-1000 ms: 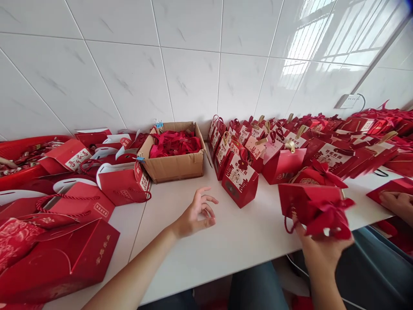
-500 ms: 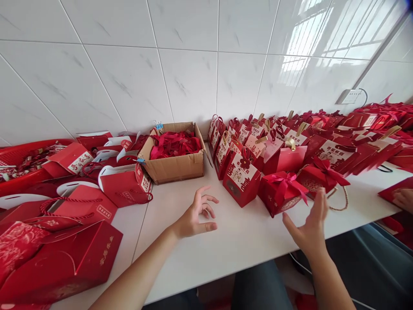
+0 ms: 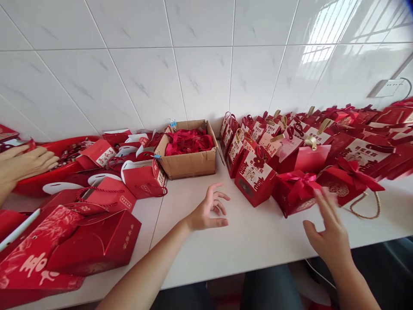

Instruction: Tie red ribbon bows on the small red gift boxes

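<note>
Fingers apart and holding nothing, my left hand hovers over the white table, in front of a cardboard box filled with red ribbons. My right hand is raised with fingers spread, a little blurred and with nothing in it. It is nearest to a red box with a pink bow. Between the hands, farther back, stands a red gift box with a flower and printed figures.
Open red boxes cover the table's left side. A co-worker's hand is over a red basket at far left. Many finished-looking red boxes fill the right side. A tiled wall rises behind.
The view has turned left, so the table's contents appear farther right. A co-worker's hand has appeared over the basket, and the one at the right edge is out of view. Both my hands remain open.
</note>
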`<state>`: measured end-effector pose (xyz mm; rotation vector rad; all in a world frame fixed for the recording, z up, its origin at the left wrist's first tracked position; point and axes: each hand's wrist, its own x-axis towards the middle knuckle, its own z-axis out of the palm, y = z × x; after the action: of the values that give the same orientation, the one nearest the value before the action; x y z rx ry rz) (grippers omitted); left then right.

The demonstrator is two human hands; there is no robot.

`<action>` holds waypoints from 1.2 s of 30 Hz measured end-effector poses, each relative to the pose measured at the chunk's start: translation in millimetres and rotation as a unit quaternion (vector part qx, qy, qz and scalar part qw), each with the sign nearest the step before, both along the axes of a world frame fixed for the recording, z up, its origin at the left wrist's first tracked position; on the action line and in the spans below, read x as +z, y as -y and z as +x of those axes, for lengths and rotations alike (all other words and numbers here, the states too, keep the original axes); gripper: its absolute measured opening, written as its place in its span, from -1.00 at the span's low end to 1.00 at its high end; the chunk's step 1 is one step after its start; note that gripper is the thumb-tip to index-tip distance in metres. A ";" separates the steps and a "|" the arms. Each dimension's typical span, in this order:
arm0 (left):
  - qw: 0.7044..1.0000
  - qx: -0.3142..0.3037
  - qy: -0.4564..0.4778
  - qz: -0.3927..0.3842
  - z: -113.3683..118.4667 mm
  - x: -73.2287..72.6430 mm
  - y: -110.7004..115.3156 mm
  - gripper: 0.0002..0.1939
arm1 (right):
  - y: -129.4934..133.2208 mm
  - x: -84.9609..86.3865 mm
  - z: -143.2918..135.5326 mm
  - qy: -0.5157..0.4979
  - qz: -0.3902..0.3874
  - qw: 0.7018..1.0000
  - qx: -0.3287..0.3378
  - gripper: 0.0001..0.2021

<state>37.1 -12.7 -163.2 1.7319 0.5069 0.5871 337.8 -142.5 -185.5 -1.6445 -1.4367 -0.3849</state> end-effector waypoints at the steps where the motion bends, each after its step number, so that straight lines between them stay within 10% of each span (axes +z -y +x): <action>1: 1.000 0.000 -0.001 0.000 -0.3 -0.3 0.0 -0.05 | -0.3 -0.6 -1.3 -0.003 -0.011 1.000 0.009 -0.29; 9: 0.998 0.000 -0.054 0.033 2.7 19.7 11.8 -0.08 | -11.2 -22.6 7.2 -0.027 -0.126 0.990 0.055 -0.18; 16: 0.880 0.155 -0.225 0.389 -49.0 88.2 102.4 -0.61 | -16.5 -54.7 25.7 0.061 -0.279 0.956 0.070 -0.39; 21: 0.603 0.705 -0.025 0.372 -112.1 51.2 131.8 -0.35 | -15.6 -71.4 33.4 0.116 -0.290 0.947 0.074 -0.51; 28: 0.558 0.762 -0.101 0.312 -159.6 -12.9 118.3 0.13 | -14.0 -82.7 39.1 0.119 -0.259 0.955 0.080 -0.48; 36: 0.555 0.804 -0.059 0.206 -145.7 -7.3 117.6 0.05 | -15.5 -87.9 41.6 0.106 -0.238 0.961 0.091 -0.47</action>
<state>-108.6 -130.3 -170.5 1.2045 2.2604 1.9689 379.4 -127.0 -273.3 -1.8623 -1.9396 -0.1139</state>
